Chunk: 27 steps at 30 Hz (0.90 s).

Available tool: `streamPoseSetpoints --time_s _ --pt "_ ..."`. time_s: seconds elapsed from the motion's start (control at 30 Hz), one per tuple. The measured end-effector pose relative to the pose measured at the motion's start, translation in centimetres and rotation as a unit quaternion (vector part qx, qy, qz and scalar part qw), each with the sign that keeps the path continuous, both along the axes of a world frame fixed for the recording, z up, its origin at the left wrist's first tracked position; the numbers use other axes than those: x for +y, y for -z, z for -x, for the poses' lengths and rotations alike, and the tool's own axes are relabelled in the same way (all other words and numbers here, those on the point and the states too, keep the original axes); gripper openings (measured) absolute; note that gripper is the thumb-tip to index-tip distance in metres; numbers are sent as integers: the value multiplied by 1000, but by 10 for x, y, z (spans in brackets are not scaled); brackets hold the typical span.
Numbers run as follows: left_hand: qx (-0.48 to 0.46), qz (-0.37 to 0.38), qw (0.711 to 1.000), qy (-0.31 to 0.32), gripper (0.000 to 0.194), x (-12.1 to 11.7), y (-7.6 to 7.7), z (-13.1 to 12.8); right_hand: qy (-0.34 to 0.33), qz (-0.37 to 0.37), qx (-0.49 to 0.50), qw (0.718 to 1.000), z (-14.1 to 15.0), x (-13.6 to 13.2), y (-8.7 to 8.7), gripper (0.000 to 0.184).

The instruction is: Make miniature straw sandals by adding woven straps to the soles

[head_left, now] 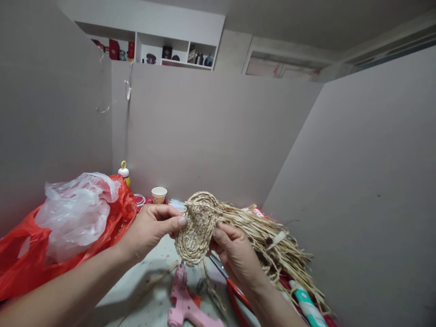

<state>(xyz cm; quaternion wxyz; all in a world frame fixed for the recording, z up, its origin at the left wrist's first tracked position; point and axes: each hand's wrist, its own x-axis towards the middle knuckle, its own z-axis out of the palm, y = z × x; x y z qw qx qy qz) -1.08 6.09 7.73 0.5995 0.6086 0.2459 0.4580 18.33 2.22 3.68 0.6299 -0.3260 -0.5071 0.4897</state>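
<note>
Between both hands, a coiled piece of braided straw [195, 231] is held up above the table, its rows wound into a long rounded shape. My left hand [155, 225] pinches its left edge between thumb and fingers. Gripping the right edge is my right hand [233, 252], thumb toward me. A loose braided end [211, 286] hangs below the piece. Under it lies a pink glue gun [185, 299], its nozzle pointing away from me. Red-handled scissors [238, 293] lie partly hidden beneath my right hand and forearm.
A bundle of dry straw [269, 231] spreads across the right side, with a green-and-white tube [308, 306] beside it. Red and clear plastic bags [78, 218] pile up at left. A paper cup [159, 195] and yellow-topped bottle [124, 172] stand at the back. Grey partitions [204, 131] enclose the table.
</note>
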Motion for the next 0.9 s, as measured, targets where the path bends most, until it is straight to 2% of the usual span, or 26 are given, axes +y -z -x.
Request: streamPoseSetpoints --time_s 0.2,0.37,0.47,0.57,0.73,0.8,0.9 --pt "7 -14 1000 4 16 2 6 -3 13 -2 -71 997 -3 1 7 31" --pt "22 -18 1000 8 17 2 6 -3 39 6 -82 996 -1 -1 4 32" --pt "13 -20 1000 -1 17 0 6 -3 32 16 -67 997 3 -5 0 30" --pt "2 -13 1000 -6 17 -1 9 -6 -3 33 -43 999 10 -7 -3 25" --pt "16 14 1000 13 22 -1 16 -12 -39 24 -27 999 15 -6 -2 18" --pt "19 3 1000 11 28 -2 14 -11 -39 21 -20 999 14 -6 -1 20" --pt "16 -41 998 -36 28 -4 9 -7 -23 25 -3 999 15 -6 -3 15"
